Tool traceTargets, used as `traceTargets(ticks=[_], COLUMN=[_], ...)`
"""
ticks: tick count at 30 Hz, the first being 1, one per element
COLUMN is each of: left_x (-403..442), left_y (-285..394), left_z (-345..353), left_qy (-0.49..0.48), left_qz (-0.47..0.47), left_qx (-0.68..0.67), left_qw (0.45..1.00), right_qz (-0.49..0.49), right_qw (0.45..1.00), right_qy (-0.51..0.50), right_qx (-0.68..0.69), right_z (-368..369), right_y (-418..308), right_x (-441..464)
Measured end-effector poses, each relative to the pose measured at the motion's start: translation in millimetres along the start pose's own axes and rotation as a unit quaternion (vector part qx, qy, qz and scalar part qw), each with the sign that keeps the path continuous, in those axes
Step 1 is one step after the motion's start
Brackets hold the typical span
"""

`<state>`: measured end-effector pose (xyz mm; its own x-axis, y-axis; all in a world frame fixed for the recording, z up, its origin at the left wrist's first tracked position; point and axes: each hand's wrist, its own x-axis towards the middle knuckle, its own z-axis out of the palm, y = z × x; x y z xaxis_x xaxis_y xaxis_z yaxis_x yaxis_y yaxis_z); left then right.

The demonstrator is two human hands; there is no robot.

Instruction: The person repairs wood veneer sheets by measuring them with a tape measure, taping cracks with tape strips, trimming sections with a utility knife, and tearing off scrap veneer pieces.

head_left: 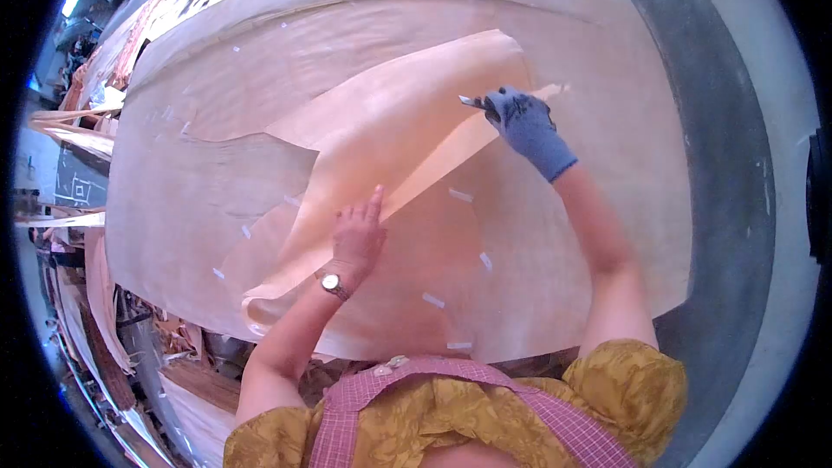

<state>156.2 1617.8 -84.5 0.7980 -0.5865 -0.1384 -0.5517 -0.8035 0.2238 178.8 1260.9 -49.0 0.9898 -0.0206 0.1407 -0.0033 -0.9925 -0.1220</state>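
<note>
A loose, curling sheet of wood veneer (407, 121) lies across a larger pale veneer sheet (589, 234), its near edge rolled up. My left hand (357, 238), bare and with a watch at the wrist, rests on the loose sheet near that edge. Its index finger is stretched out and the other fingers are partly bent, with nothing held. My right hand (523, 126) wears a grey-blue glove and is closed around a small knife (472, 102), whose light tip points left. This hand is over the far right part of the loose sheet; whether it touches the sheet I cannot tell.
Several short white tape strips (435, 301) are stuck on the large sheet. Veneer scraps (182, 338) lie at lower left, below the stack's edge. A grey floor strip (728, 208) runs along the right. More veneer sheets (104, 134) jut in at left.
</note>
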Motion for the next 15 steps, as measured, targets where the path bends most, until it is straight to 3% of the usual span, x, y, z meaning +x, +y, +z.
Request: traceTargets(ticks=[3, 5, 8, 9, 10, 11, 14, 15], left_x=[24, 69, 150, 191, 211, 234, 241, 230], left_y=[-42, -87, -121, -138, -129, -137, -101, -88], left_z=[-20, -9, -58, -77, -106, -119, -194, -212], left_qy=[-0.045, 0.04, 0.129, 0.087, 0.118, 0.201, 0.276, 0.297], left_qz=[-0.046, -0.052, -0.006, 0.016, -0.019, 0.029, 0.014, -0.001], left_qx=[-0.099, -0.198, -0.072, -0.038, 0.028, 0.087, 0.174, 0.184], left_qw=[0.993, 0.978, 0.989, 0.995, 0.992, 0.975, 0.945, 0.937], right_qz=[-0.035, -0.046, -0.026, -0.002, 0.021, 0.045, -0.002, -0.059], right_qw=[0.999, 0.998, 0.995, 0.993, 0.99, 0.986, 0.953, 0.939], right_qy=[-0.003, -0.005, 0.027, 0.053, 0.077, 0.1, 0.282, 0.321], right_qx=[-0.027, -0.037, -0.093, -0.104, -0.113, -0.122, -0.11, -0.108], right_z=[-6, -7, 1, -4, -11, -16, -60, -67], right_y=[-2, 1, 10, 15, 19, 23, 33, 46], right_x=[46, 85, 139, 155, 169, 177, 164, 158])
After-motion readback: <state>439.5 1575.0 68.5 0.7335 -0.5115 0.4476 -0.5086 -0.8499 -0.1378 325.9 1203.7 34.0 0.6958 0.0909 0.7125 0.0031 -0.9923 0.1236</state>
